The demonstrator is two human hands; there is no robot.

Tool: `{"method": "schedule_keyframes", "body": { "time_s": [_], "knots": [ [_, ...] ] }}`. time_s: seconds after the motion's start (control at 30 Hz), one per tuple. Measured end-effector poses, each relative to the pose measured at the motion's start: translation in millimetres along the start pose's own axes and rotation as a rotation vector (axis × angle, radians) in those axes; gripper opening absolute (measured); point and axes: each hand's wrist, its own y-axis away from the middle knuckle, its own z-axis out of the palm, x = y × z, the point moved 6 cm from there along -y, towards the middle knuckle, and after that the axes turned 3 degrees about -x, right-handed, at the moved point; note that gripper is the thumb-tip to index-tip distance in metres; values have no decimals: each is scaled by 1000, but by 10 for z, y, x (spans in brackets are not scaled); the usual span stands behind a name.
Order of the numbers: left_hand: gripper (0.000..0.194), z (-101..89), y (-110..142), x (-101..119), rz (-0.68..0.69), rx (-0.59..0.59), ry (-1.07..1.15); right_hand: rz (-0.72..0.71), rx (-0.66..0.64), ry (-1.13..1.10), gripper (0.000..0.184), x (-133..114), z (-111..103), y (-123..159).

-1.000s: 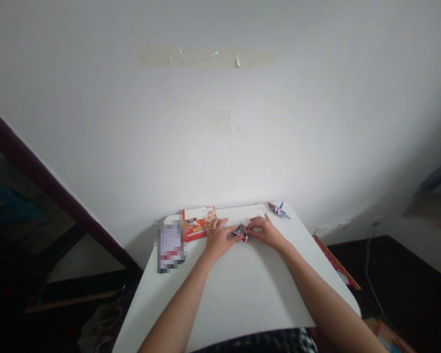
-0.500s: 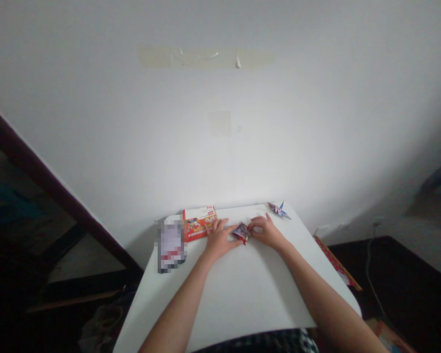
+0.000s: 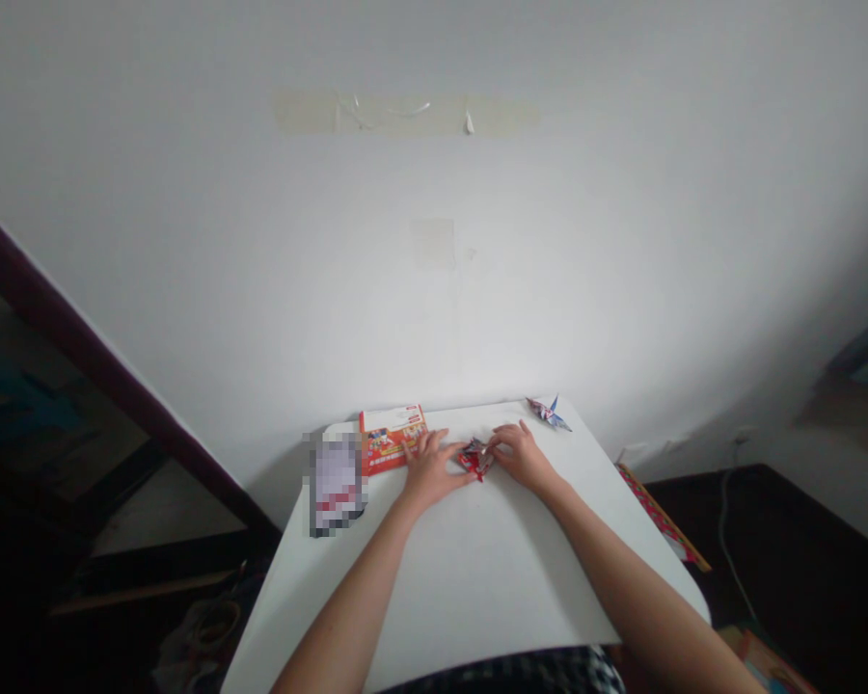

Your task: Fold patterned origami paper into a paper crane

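Observation:
A small folded piece of patterned red paper lies on the white table between my hands. My left hand rests on the table with its fingers pressed on the paper's left side. My right hand pinches the paper's right edge with closed fingertips. A finished paper crane in blue, white and red sits at the table's far right corner, apart from both hands.
An orange printed packet lies flat at the table's far edge, just left of my left hand. A blurred-out card or phone lies further left. The white wall rises right behind the table. A patterned paper strip lies off the right edge.
The folded paper has been turned and flattened slightly between my hands. Both hands stayed almost in place, with the right fingertips shifting a little left onto the paper.

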Motion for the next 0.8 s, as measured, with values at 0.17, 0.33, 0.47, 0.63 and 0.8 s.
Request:
{"method": "schedule_keyframes", "body": {
  "time_s": [0.17, 0.33, 0.47, 0.63, 0.8],
  "knots": [
    [64, -6, -7, 6, -4, -9, -1, 52, 69, 13, 12, 27, 14, -3],
    [63, 19, -30, -23, -23, -25, -7, 46, 95, 37, 11, -10, 24, 13],
    [65, 33, -44, -42, -34, -27, -22, 67, 105, 71, 10, -36, 15, 20],
    [67, 35, -45, -48, -40, -31, -21, 145, 118, 122, 9, -89, 36, 19],
    [41, 52, -76, -49, -60, 44, 8, 200, 145, 165, 11, -182, 41, 20]
  ]
}}
